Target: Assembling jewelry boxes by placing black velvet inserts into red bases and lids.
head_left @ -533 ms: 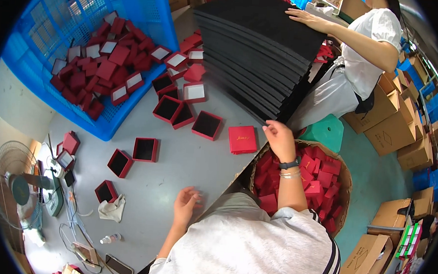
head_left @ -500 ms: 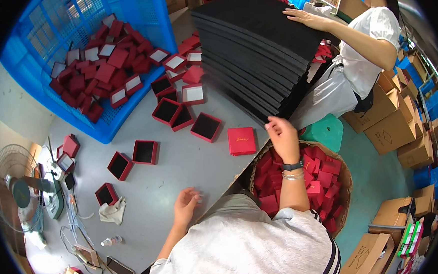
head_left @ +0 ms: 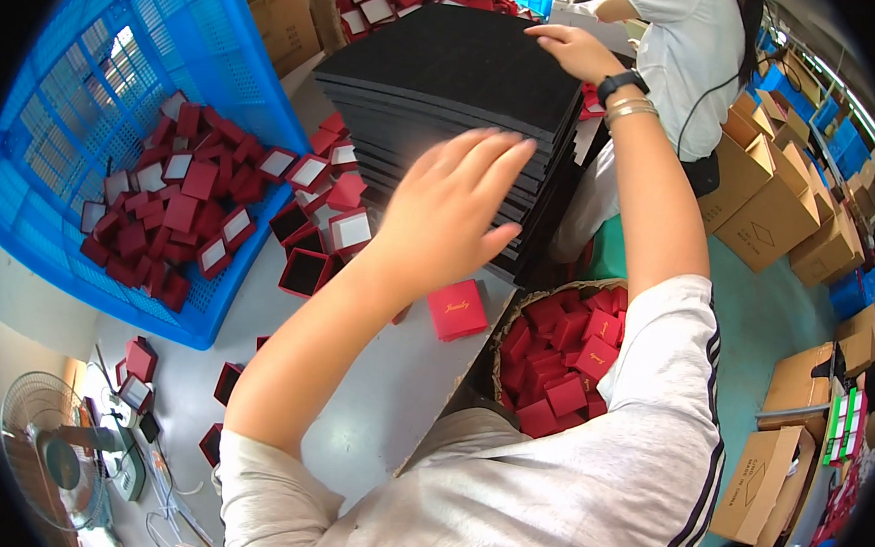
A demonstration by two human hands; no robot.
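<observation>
Our left hand (head_left: 452, 199) has swung up in front of the stack (head_left: 450, 64), fingers apart; our right hand (head_left: 577, 53) has shifted to its far top edge, though we cannot tell whether it grips; the stack stands on the table (head_left: 390, 396), beside red boxes (head_left: 346, 193).

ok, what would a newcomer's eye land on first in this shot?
The tall stack of black sheets at top centre, with the left grip, fingers spread, in front of it and the right grip at its far right edge. Next, the big blue crate at upper left, heaped with small red boxes. Then a second red heap, right of centre, beside the grey table.
</observation>
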